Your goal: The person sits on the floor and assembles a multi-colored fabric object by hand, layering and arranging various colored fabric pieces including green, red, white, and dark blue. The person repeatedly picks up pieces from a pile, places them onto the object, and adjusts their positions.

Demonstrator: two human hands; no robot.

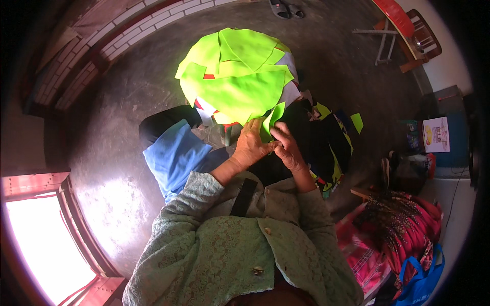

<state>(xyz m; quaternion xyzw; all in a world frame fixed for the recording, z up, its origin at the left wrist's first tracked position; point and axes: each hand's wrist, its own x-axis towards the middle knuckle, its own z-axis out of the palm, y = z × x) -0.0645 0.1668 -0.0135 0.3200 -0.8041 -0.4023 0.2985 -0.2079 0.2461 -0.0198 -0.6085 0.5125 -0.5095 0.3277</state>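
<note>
A small neon yellow-green fabric piece stands up between my two hands, just in front of my lap. My left hand is closed on its lower left side, fingers pointing away from me. My right hand pinches the piece from the right, and the two thumbs nearly meet below it. Just beyond them, a pile of neon yellow-green fabric pieces lies over a low stool, only part of whose leg shows. White and red bits peek out from under the pile.
Dark and neon scraps lie to the right of my hands. Blue cloth rests over my left leg. Red patterned cloth and a blue bag are at the lower right. A folding chair stands far right; slippers lie at the back.
</note>
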